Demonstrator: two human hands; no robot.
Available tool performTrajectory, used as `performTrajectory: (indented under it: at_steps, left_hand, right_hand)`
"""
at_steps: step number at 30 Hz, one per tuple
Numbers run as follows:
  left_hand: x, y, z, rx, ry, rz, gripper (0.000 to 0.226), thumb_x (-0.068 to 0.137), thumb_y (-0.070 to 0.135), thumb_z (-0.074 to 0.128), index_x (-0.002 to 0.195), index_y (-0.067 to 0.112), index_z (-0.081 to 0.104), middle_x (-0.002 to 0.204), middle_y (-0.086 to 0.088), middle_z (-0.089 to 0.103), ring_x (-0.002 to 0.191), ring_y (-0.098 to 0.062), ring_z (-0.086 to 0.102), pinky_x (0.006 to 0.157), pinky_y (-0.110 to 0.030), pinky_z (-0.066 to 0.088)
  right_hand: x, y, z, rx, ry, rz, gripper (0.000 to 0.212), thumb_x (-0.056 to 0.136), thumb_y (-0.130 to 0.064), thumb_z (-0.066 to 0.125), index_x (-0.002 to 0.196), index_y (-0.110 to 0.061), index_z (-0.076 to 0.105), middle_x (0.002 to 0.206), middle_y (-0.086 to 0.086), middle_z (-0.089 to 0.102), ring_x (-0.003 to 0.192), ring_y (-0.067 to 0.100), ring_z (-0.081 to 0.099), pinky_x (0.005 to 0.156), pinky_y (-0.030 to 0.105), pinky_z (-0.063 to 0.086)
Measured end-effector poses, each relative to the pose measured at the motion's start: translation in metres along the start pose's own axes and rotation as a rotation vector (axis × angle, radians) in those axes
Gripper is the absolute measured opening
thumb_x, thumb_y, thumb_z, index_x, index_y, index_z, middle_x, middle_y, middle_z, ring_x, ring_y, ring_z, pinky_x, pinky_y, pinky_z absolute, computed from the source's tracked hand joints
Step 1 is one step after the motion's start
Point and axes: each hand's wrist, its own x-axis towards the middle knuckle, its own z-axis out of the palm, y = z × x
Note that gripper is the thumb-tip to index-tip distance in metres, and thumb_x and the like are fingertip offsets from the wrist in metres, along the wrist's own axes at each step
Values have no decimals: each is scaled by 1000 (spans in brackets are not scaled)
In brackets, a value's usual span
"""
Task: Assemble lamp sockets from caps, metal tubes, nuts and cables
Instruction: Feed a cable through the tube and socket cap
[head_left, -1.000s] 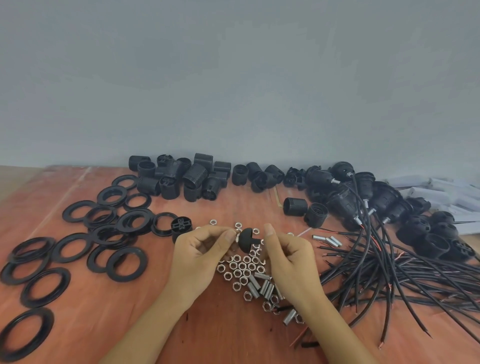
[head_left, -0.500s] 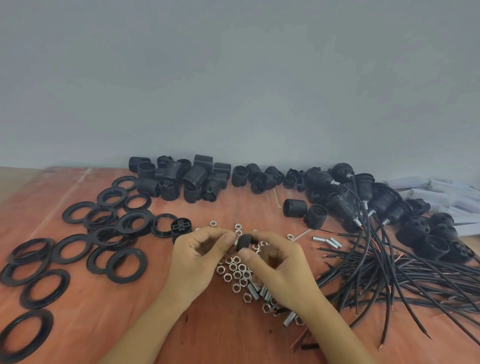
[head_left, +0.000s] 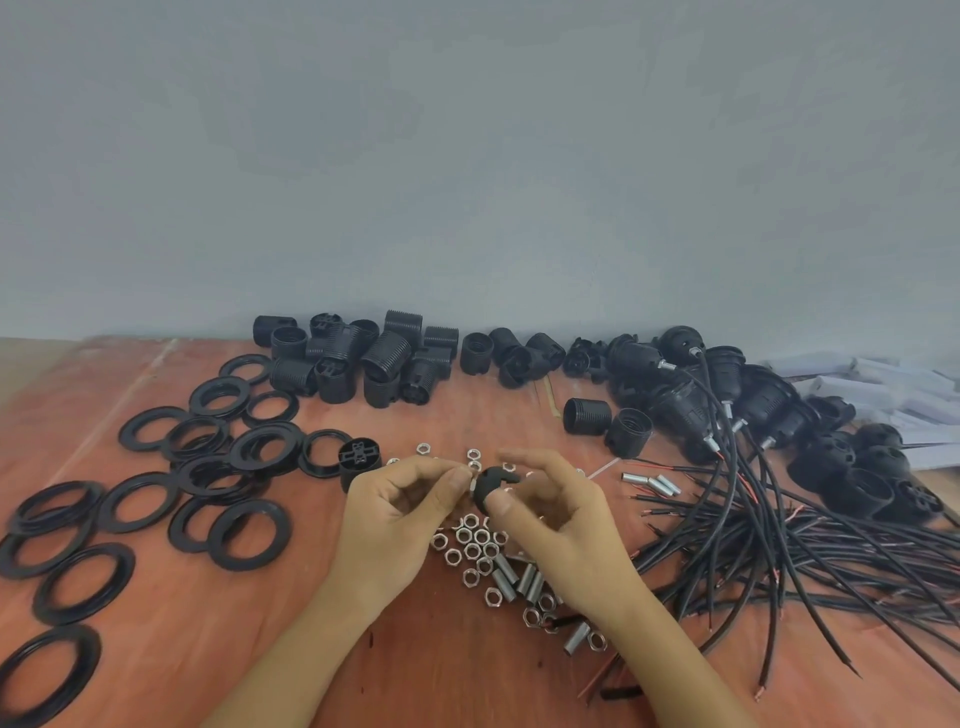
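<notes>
Over the middle of the wooden table, my right hand holds a small black dome cap between thumb and arched fingers. My left hand pinches a small silvery nut against the cap's left end. Right beneath the hands lie loose nuts and short metal tubes. A bundle of black cables with bare copper ends spreads out on the right.
Black rings cover the left side of the table. Threaded socket bodies are piled along the wall. Cabled sockets and loose caps sit at the right, with white boxes behind them.
My right hand has shifted its hold on the cap, fingers now arching over it with the thumb below. The left hand has kept its pinch at the cap's left end.
</notes>
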Motion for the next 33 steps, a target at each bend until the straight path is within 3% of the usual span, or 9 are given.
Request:
performTrajectory:
  at_steps: [2,5,8,13,19,23,27,31,33]
  left_hand:
    - [0,0,-1,12,1,1,10,80,18,66,82,13,75,67,1,73,58,-2,64,57,-12,49]
    - [-1,-1,1,18,-9,-24,11,78,20,68,82,14,76,68,1,73,58,-2,64,57,-13,50]
    - [0,-1,0,6,20,-26,11,80,20,66,81,14,76,64,-1,70,55,-3,61,55,-14,49]
    - [2,0,-2,-49,63,-45,11,79,20,66,79,19,77,62,-5,69,53,-6,59,54,-16,50]
    - [1,0,-2,-18,79,-62,14,78,23,66,82,15,76,62,-4,69,53,-6,58,54,-16,50]
    - [1,1,0,-17,101,-74,13,77,23,66,81,16,76,62,-4,69,53,-7,58,55,-16,50]
    - [0,0,1,2,94,-76,14,77,23,65,82,14,75,62,-2,70,52,-4,58,54,-14,49]
    - [-1,0,1,-12,62,-87,17,77,25,66,83,12,76,63,-4,70,54,-5,60,55,-14,49]
    - [-1,-2,1,-59,46,-127,20,75,29,68,82,13,77,65,-5,70,57,-7,61,57,-15,50]
  right_hand:
    - [1,0,0,-19,1,-29,28,87,-55,60,82,-29,72,58,4,65,49,6,57,48,27,48]
    - [1,1,-3,-95,27,32,68,93,-66,39,58,-14,65,45,11,56,37,6,44,43,16,37]
    - [6,-8,-28,-164,-109,148,71,85,-77,33,78,-17,71,63,7,69,48,17,57,49,23,44]
    - [5,-11,-96,-390,-282,290,22,78,-31,80,96,-25,70,86,-2,75,78,19,70,79,39,58]
    - [-2,-7,-106,-538,-502,493,43,66,-18,84,99,-33,61,92,-17,73,84,2,64,80,28,53]
    - [0,-6,-105,-516,-413,441,24,74,-16,84,91,-24,69,81,-8,75,80,16,70,82,33,56]
    - [1,-5,-107,-370,-185,334,9,75,-18,84,80,-22,78,75,-3,75,68,9,68,70,24,55]
    - [6,-2,-79,-261,211,3,9,77,-17,80,83,-24,78,76,-9,74,69,5,68,67,17,52]
    - [8,-2,-58,-227,253,-166,12,80,-15,78,87,-25,77,81,-13,73,77,5,69,72,14,52]
